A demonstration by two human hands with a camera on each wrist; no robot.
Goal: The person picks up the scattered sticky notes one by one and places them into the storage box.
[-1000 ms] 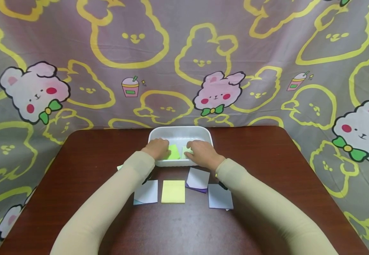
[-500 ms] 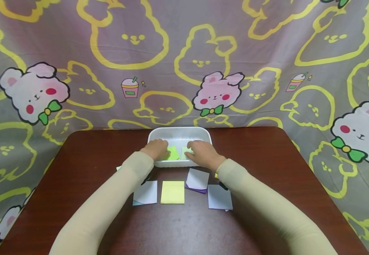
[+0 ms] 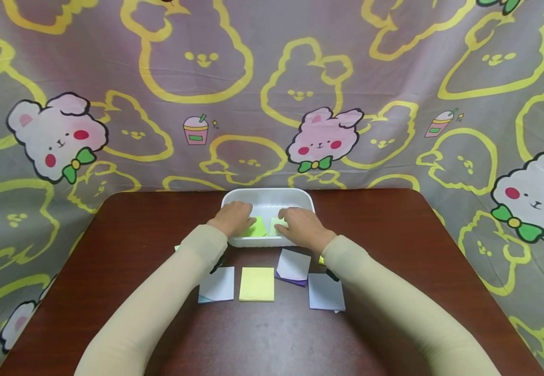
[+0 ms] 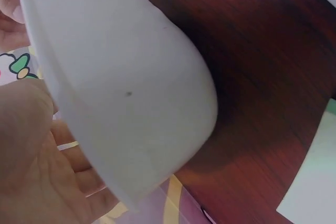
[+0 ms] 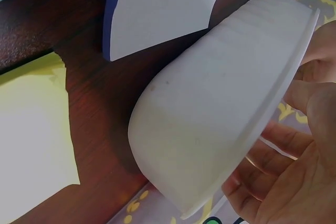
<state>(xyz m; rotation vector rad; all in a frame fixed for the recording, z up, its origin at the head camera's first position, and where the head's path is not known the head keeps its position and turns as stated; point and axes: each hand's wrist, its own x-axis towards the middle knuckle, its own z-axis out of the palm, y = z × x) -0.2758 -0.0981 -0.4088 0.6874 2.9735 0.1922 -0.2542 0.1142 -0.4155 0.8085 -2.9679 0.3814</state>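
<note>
A white plastic tray [image 3: 268,242] stands at the back of the table with two sticky note pads in it, one lime green [image 3: 259,227] and one pale green [image 3: 274,226]. My left hand [image 3: 232,218] reaches over the tray's left front rim, its thumb beside the lime green pad. Over the right front rim is my right hand [image 3: 306,226], thumb and fingers spread apart at the pale green pad. Both wrist views show relaxed fingers beyond the rim; the tray wall hides what lies below them.
In front of the tray lie a pale blue pad [image 3: 216,284], a yellow pad [image 3: 257,284], a white-topped purple pad [image 3: 293,265] and a light blue pad [image 3: 327,292]. Near the right wrist peeks another yellow pad [image 3: 321,260]. A patterned curtain [image 3: 272,94] hangs behind the table.
My left thumb and fingers have spread slightly from the lime green pad. The right hand and both pads in the tray stay nearly where they were; the head view shifts a little.
</note>
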